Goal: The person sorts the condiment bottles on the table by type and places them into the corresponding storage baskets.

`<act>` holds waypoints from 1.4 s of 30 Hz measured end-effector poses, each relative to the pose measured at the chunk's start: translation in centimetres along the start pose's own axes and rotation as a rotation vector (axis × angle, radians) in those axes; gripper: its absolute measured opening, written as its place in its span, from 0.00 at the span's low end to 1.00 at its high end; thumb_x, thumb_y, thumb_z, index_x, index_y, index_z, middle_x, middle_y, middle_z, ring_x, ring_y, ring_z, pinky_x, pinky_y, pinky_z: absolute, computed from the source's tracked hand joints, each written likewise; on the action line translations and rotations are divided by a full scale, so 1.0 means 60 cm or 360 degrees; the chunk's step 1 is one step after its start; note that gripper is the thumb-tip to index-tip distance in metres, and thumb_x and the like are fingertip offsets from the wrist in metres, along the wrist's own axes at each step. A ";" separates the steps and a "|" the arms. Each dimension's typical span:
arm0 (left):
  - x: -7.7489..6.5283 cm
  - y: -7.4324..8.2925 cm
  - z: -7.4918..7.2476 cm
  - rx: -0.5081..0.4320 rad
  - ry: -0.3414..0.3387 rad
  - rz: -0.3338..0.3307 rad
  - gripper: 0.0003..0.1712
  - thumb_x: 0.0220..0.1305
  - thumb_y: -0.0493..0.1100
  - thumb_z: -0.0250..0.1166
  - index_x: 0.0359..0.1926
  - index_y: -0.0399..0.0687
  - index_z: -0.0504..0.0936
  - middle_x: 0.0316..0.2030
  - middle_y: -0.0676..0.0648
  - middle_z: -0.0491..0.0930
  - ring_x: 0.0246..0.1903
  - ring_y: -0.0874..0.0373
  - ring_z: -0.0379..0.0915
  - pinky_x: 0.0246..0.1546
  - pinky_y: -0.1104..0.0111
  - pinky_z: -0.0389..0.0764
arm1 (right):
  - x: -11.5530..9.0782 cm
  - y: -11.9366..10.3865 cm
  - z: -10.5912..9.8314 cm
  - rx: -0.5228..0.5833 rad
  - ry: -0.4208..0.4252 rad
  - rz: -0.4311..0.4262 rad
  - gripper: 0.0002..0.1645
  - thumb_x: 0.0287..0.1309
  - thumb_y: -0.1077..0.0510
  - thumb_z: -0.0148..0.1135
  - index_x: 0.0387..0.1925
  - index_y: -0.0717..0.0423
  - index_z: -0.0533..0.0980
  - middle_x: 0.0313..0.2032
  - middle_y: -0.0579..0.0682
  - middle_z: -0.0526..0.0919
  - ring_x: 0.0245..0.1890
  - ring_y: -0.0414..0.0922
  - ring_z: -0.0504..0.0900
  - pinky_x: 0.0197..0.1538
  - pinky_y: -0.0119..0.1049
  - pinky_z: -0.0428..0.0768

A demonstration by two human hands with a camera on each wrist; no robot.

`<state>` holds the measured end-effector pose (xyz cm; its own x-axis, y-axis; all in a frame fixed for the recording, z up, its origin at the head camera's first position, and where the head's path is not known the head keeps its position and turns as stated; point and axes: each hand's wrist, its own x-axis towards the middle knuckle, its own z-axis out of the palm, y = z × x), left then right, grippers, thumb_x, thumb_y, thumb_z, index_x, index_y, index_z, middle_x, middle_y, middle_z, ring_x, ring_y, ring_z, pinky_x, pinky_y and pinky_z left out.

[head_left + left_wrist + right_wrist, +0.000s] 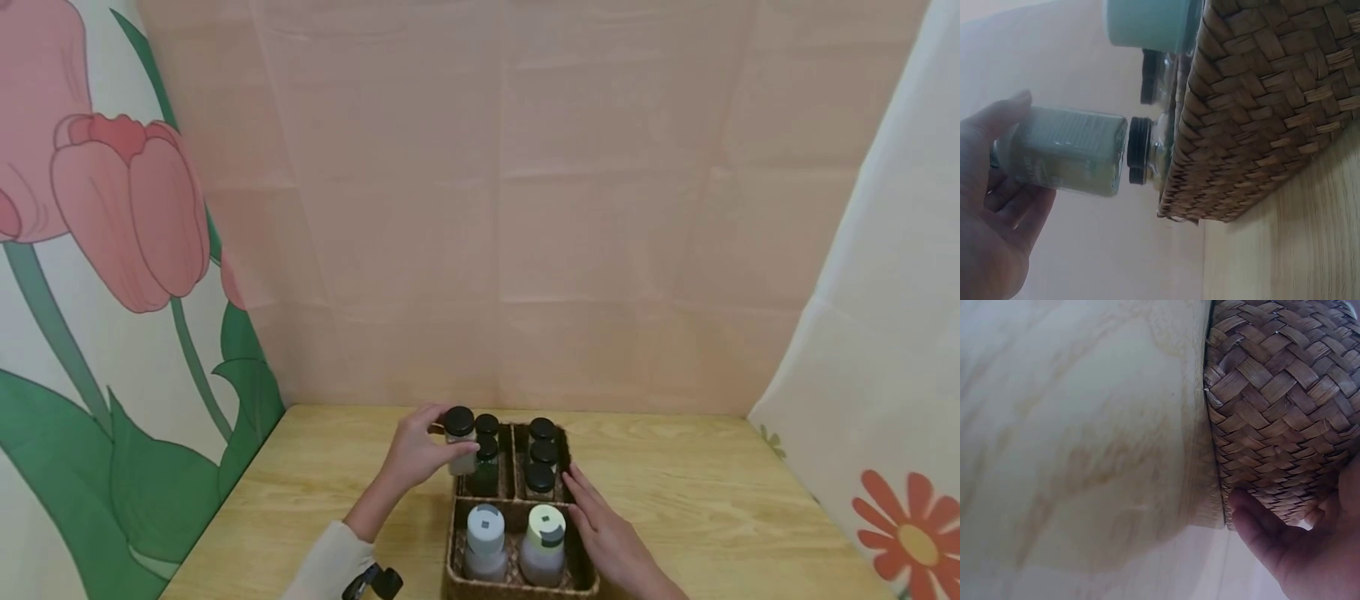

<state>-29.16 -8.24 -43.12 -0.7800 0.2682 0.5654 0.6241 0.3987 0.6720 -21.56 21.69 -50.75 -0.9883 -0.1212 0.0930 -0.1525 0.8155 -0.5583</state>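
My left hand point(416, 450) pinches a clear spice jar point(1063, 150) with a black lid point(459, 420). The jar is raised over the left side of a woven basket point(517, 590), its base just above other black-lidded jars in the left wrist view. Two black-lidded jars point(486, 448) stand in the back left compartment, and several more jars point(542, 452) stand in the back right one. The front compartment holds a white-capped bottle point(486, 542) and a bottle with a pale yellow-green cap point(543, 550). My right hand point(611, 542) rests with extended fingers against the basket's right wall.
The basket stands on a light wood-grain table point(705, 492). A plain pinkish cloth point(495, 208) hangs behind the table. Tulip-printed cloth point(135, 217) lines the left side, and a white cloth with a red flower point(911, 537) hangs on the right.
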 end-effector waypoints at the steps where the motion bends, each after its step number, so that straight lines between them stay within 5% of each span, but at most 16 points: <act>1: 0.000 0.001 0.001 -0.0001 -0.0010 -0.0010 0.30 0.42 0.60 0.73 0.48 0.60 0.79 0.41 0.59 0.79 0.40 0.65 0.76 0.39 0.68 0.80 | 0.000 0.000 0.000 -0.0005 0.0007 -0.0005 0.30 0.71 0.43 0.37 0.71 0.42 0.54 0.72 0.38 0.47 0.67 0.51 0.59 0.60 0.57 0.65; 10: -0.001 0.005 0.019 0.0083 -0.0059 -0.0067 0.36 0.41 0.65 0.71 0.53 0.57 0.78 0.48 0.55 0.79 0.47 0.59 0.76 0.42 0.61 0.80 | 0.000 0.002 -0.003 -0.0022 0.0066 -0.0037 0.29 0.71 0.48 0.41 0.71 0.44 0.55 0.72 0.39 0.48 0.67 0.51 0.60 0.60 0.58 0.65; 19: -0.012 -0.006 0.034 0.0070 -0.0121 -0.0078 0.38 0.41 0.65 0.71 0.52 0.50 0.79 0.46 0.56 0.80 0.45 0.60 0.76 0.41 0.61 0.80 | -0.005 0.001 -0.001 0.0018 0.0026 -0.0048 0.36 0.67 0.33 0.30 0.71 0.43 0.55 0.72 0.39 0.48 0.67 0.51 0.60 0.60 0.57 0.66; 24: -0.012 -0.005 0.039 0.0012 -0.0195 -0.0097 0.36 0.42 0.63 0.72 0.52 0.52 0.79 0.46 0.56 0.79 0.45 0.59 0.76 0.40 0.58 0.80 | -0.006 -0.002 -0.002 0.0003 0.0057 -0.0057 0.33 0.69 0.37 0.34 0.71 0.43 0.55 0.72 0.39 0.49 0.67 0.51 0.60 0.60 0.57 0.66; 33: -0.019 -0.017 0.060 -0.0003 -0.0263 -0.0113 0.35 0.40 0.62 0.74 0.49 0.51 0.80 0.48 0.50 0.79 0.40 0.57 0.77 0.30 0.71 0.79 | -0.005 -0.002 -0.002 -0.0026 0.0090 -0.0066 0.32 0.70 0.40 0.36 0.70 0.43 0.56 0.72 0.39 0.49 0.66 0.51 0.61 0.59 0.58 0.67; 42: -0.024 -0.028 0.073 0.0099 -0.0324 -0.0170 0.36 0.38 0.64 0.74 0.49 0.55 0.79 0.49 0.51 0.78 0.59 0.43 0.67 0.53 0.54 0.74 | -0.005 0.001 -0.001 -0.0016 0.0059 -0.0062 0.37 0.67 0.33 0.30 0.71 0.43 0.55 0.72 0.39 0.49 0.67 0.50 0.60 0.60 0.57 0.66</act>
<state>-29.28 -5.44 -47.14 -0.8385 0.3905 0.3800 0.5383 0.4859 0.6886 -21.26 21.83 -50.79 -0.9806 -0.1322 0.1447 -0.1905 0.8162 -0.5454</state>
